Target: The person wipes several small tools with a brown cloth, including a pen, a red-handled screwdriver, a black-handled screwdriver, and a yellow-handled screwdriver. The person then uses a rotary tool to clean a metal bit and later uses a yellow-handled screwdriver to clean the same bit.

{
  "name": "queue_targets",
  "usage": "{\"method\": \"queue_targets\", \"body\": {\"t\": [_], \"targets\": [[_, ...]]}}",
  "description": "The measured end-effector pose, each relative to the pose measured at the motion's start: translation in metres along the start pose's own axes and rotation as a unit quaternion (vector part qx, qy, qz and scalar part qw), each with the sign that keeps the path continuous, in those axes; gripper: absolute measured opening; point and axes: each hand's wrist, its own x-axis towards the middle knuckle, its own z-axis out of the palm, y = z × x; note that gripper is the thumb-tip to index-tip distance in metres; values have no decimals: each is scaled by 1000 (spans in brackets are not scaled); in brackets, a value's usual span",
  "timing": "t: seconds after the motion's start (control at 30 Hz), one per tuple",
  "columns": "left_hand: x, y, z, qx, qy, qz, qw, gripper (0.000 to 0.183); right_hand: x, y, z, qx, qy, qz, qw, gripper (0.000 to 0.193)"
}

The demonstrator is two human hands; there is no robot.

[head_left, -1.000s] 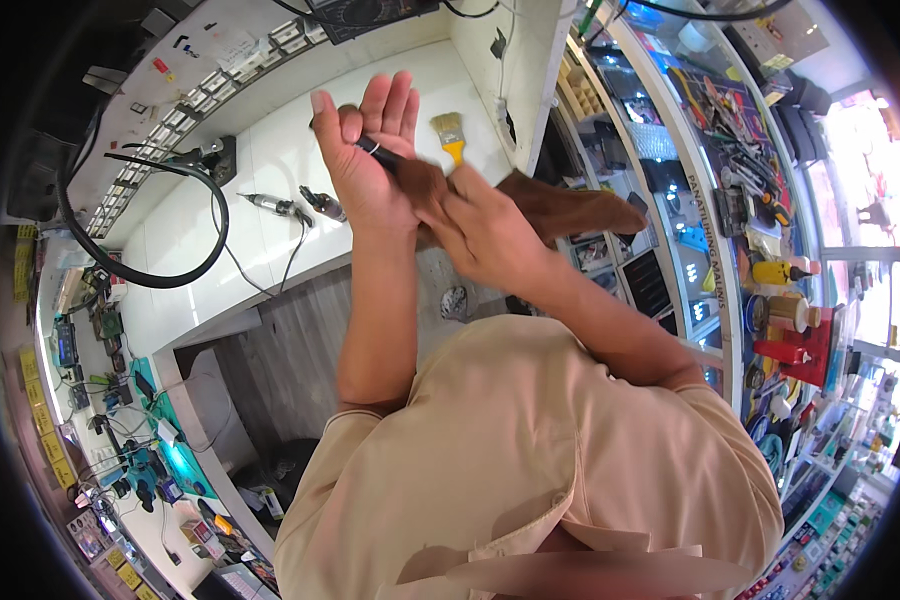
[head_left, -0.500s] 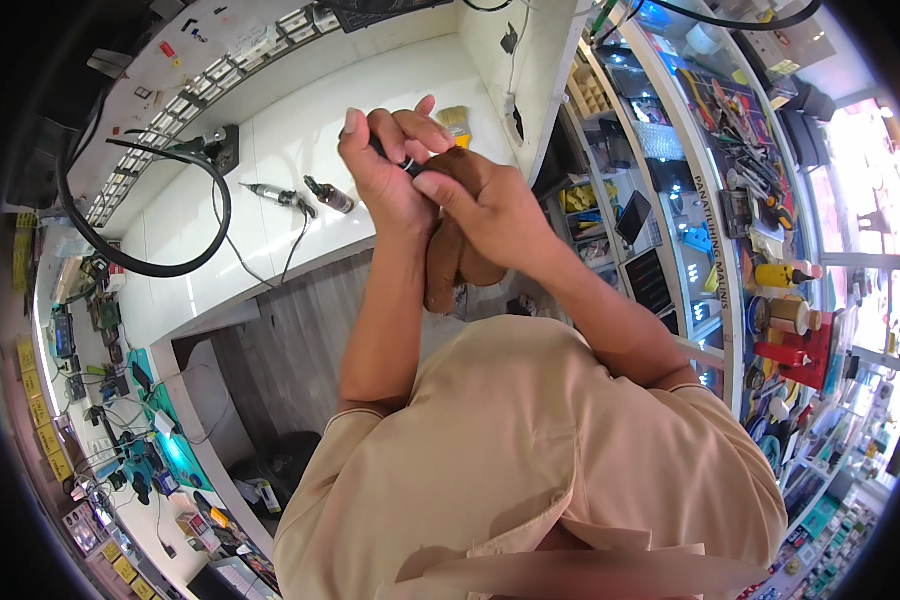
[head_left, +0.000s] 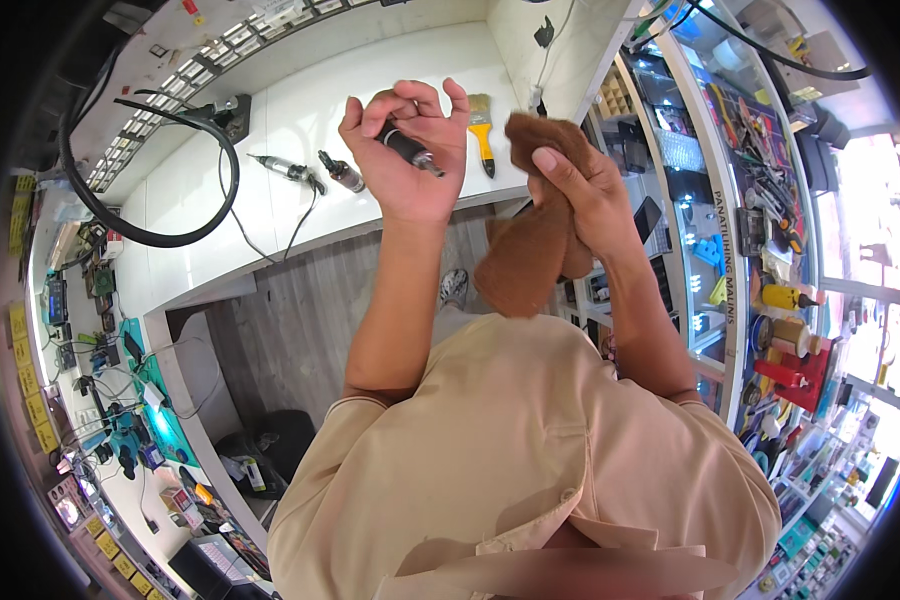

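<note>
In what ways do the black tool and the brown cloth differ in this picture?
The black tool is slim and straight; the brown cloth is wider and folded.
The tool has a metallic end, whereas the cloth is brown fabric.
The tool lies in the left hand, while the cloth is bunched in the right hand.
Both are held.

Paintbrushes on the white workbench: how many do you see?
1: the yellow-handled paintbrush lies on the white workbench, just right of the left hand; others may be hidden.

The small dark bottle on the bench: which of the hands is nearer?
The left hand. It is just right of the bottle in the picture; the right hand is much farther right.
</note>
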Motion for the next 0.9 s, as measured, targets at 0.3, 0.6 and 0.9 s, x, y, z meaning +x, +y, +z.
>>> {"method": "queue_targets", "body": {"t": [0.3,0.6,0.9], "targets": [[14,-7,14,157,-38,56,985,50,18,-10,52,-159,-78,-146,973,28],[8,-17,12,581,-171,173,776,55,12,-7,33,-103,-85,8,991,30],[-39,15,-76,487,-67,79,867,31,-20,69,-1,-261,-35,142,954,39]]}}
